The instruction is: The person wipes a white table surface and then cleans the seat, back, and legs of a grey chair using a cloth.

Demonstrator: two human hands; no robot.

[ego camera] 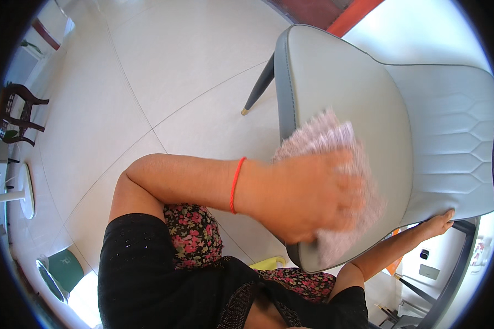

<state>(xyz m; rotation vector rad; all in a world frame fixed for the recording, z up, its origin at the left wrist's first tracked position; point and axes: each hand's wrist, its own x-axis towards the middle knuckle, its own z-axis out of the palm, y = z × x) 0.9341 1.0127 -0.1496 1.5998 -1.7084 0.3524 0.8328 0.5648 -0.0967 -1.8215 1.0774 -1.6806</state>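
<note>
A pale pink textured cloth [333,135] lies under my left hand [313,197], whose fingers are bent over it and blurred. The cloth is pressed to the light grey seat [346,78] of an upholstered chair with dark piping. A red cord bracelet circles my left wrist. My right hand [438,224] holds the lower edge of the chair's quilted backrest [453,144], with fingers on its front and the rest hidden behind it. One dark chair leg [259,86] with a gold tip shows beyond the seat.
Pale floor tiles [148,82] surround the chair. A carved dark wooden stool [22,119] stands far left, near a round white base [28,191]. At lower left is a green bin [66,267]. A yellow-green object [269,263] lies by my legs; dark furniture legs [415,290] show at lower right.
</note>
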